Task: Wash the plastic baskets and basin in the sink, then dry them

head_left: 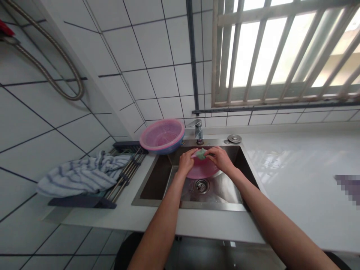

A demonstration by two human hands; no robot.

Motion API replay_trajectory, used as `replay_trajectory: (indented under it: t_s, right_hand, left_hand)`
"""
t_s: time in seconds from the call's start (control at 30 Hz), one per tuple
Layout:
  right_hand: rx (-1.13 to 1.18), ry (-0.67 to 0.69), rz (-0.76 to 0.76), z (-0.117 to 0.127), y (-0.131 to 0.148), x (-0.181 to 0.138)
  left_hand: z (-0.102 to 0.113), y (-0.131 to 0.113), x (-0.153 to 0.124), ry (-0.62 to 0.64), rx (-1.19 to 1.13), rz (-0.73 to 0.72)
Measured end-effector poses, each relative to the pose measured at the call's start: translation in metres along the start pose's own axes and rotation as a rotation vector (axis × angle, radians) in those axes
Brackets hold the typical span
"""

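One green cloth (pixel 201 153), left hand (pixel 186 160), right hand (pixel 222 158) gripping, sink (pixel 153 180) walls apart

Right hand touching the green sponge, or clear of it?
Touching. Head view: the right hand has its fingertips closed on the edge of the sponge over the sink, with no gap showing between them.

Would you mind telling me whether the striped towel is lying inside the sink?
No, the striped towel lies on the rack left of the sink.
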State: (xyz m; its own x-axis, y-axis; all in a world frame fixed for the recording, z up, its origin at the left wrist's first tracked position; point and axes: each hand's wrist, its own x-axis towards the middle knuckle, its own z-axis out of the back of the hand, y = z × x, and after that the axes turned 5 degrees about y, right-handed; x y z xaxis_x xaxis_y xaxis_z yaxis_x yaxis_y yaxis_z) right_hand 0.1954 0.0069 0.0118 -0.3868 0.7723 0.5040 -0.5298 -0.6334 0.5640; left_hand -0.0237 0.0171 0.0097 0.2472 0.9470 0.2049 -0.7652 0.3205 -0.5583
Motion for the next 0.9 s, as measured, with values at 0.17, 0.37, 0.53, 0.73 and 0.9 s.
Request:
replay_trajectory:
  t_s: [0.17, 0.37, 0.53, 0.73, 0.9]
  right_hand:
    - [0.005, 0.061, 0.008, -0.001, -0.002, -0.001]
    - [0.009, 0.055, 0.032, -0.004, 0.008, 0.0]
    - [0.001, -0.054, -0.053, 0.006, -0.012, 0.0]
    - [-0.049, -0.057, -0.181, 0.002, -0.038, -0.004]
    - [-0.044, 0.06, -0.182, -0.002, -0.041, -0.006]
  left_hand:
    - [-0.007, 0.003, 0.0, 0.097, 0.011, -0.006]
    - [-0.018, -0.005, 0.003, 0.188, 0.004, 0.004]
    - [-0.006, 0.002, 0.005, -0.031, -0.096, 0.034]
    - [-0.005, 0.016, 0.006, 0.013, -0.075, 0.105]
    - [-0.018, 0.021, 0.004, 0.19, -0.004, 0.059]
